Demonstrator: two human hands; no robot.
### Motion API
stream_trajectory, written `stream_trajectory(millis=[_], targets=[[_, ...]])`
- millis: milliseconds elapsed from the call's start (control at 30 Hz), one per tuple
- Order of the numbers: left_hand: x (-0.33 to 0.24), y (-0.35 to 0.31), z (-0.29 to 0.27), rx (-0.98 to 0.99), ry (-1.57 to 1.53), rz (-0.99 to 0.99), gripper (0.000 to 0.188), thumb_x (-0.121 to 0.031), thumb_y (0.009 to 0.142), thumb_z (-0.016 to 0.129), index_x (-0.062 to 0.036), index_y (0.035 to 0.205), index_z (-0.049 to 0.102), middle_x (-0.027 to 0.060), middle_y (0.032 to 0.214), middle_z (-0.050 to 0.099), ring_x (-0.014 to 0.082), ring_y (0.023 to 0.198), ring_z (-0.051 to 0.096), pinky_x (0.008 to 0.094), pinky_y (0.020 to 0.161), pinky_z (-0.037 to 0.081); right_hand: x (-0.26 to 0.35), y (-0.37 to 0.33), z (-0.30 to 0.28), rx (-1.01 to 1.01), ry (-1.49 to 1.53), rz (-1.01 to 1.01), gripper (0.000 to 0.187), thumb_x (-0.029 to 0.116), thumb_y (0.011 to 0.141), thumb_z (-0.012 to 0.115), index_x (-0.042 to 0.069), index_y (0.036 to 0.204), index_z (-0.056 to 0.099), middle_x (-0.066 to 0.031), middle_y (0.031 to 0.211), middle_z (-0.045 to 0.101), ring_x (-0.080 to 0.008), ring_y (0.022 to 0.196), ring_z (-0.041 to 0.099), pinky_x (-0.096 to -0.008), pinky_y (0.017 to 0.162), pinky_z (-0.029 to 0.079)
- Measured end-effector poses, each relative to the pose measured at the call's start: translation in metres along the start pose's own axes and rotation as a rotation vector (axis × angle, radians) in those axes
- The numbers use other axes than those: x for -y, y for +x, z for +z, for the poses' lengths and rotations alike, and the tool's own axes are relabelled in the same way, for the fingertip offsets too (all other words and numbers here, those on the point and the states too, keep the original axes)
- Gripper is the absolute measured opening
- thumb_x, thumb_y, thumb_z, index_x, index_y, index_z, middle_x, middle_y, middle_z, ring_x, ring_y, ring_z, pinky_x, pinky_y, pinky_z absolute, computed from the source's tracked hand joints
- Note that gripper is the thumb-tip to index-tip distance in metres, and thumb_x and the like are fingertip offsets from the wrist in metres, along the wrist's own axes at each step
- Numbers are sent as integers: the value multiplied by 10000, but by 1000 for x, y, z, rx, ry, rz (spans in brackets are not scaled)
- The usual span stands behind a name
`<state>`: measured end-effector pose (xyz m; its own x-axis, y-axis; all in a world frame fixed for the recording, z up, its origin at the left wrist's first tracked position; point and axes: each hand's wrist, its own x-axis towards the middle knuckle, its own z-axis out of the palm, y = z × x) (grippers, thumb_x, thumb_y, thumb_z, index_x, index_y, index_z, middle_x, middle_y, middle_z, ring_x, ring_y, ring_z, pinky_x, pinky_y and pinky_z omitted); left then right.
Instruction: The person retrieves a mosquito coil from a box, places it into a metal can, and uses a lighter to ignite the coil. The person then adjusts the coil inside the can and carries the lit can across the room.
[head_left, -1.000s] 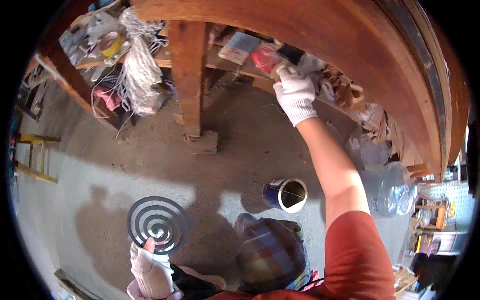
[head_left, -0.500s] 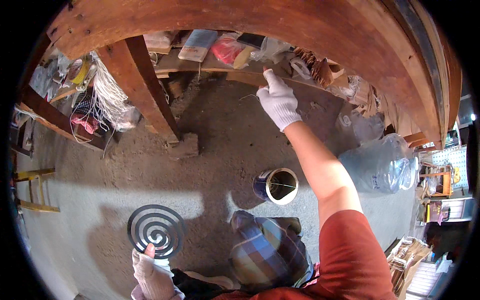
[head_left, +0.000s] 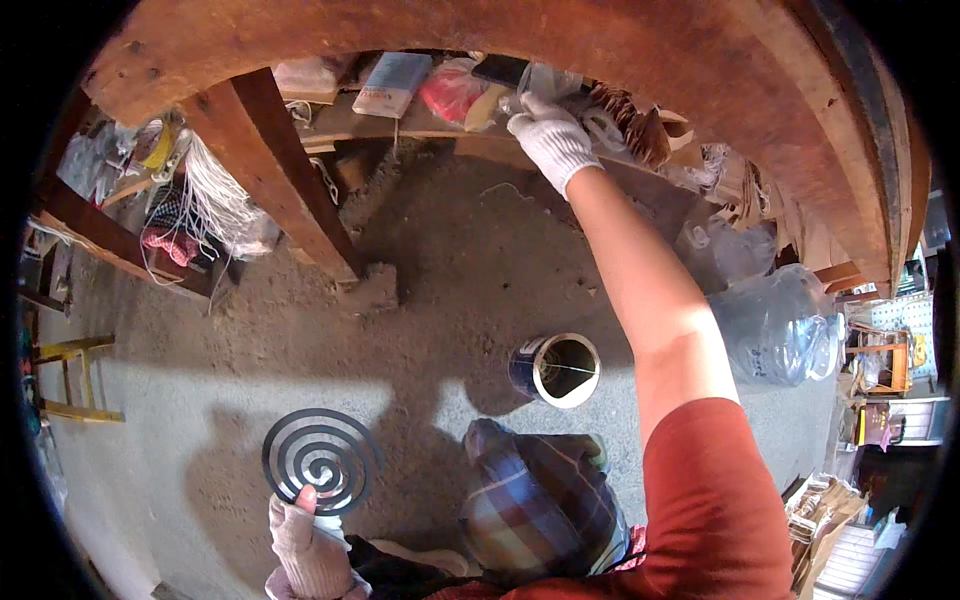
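Observation:
My left hand (head_left: 306, 545), in a white knit glove with a bare thumb tip, pinches a dark mosquito coil (head_left: 322, 462) by its lower edge at the lower left. My right hand (head_left: 552, 138), gloved the same way, reaches up to a low wooden shelf under the table. Its fingers are stretched out beside a clear plastic bag (head_left: 548, 82), and it looks free of any object; whether it touches the bag I cannot tell. A round tin (head_left: 566, 371) with a wire across its mouth lies on the floor below my right forearm.
A thick wooden table edge (head_left: 420, 35) arches above, with a wooden leg (head_left: 275, 180) at left. On the shelf lie a book (head_left: 392, 86), a red bag (head_left: 452, 92) and brown paper bundles (head_left: 635, 125). A large clear water jug (head_left: 780, 330) stands right; white strings (head_left: 215, 180) hang left.
My right hand has moved up and slightly forward onto the shelf edge, closer to the clear bag. The left hand still holds the coil, shifted slightly in view.

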<state>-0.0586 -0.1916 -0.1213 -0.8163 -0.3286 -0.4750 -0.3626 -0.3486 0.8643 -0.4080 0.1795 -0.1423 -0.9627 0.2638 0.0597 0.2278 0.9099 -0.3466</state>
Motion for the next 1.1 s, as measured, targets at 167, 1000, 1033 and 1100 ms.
stream_trajectory(millis=[167, 1000, 1033, 1100], targets=[[2, 1, -1, 12, -5, -8, 318, -183, 870, 578, 23, 1111, 552, 87, 1031, 612, 168, 917, 595, 291, 842, 467, 31, -5, -13, 72, -105, -2, 549, 374, 862, 482, 132, 1355, 471, -117, 1406, 456, -305, 1287, 434, -373, 1063, 348], [13, 4, 12, 16, 122, -88, 294, -220, 872, 592, -3, 1069, 580, 40, 960, 614, 132, 849, 564, 267, 783, 430, -107, -46, -30, -424, -578, -270, 287, 276, 780, 640, 104, 1006, 597, -100, 952, 641, -329, 880, 625, -447, 765, 482], [16, 5, 13, 54, 104, -86, 294, -227, 876, 587, -4, 1066, 580, 39, 952, 612, 131, 847, 562, 266, 781, 429, -111, -55, -24, -359, -589, -258, 208, 244, 789, 620, 106, 943, 603, -92, 888, 648, -323, 828, 634, -444, 722, 485], [15, 9, 5, 62, 18, -96, 400, -162, 783, 706, 29, 1109, 574, 98, 994, 644, 200, 874, 611, 318, 802, 481, -100, -80, -13, -176, -597, -371, 149, 228, 795, 606, 109, 884, 605, -97, 857, 650, -306, 818, 640, -429, 696, 489]])
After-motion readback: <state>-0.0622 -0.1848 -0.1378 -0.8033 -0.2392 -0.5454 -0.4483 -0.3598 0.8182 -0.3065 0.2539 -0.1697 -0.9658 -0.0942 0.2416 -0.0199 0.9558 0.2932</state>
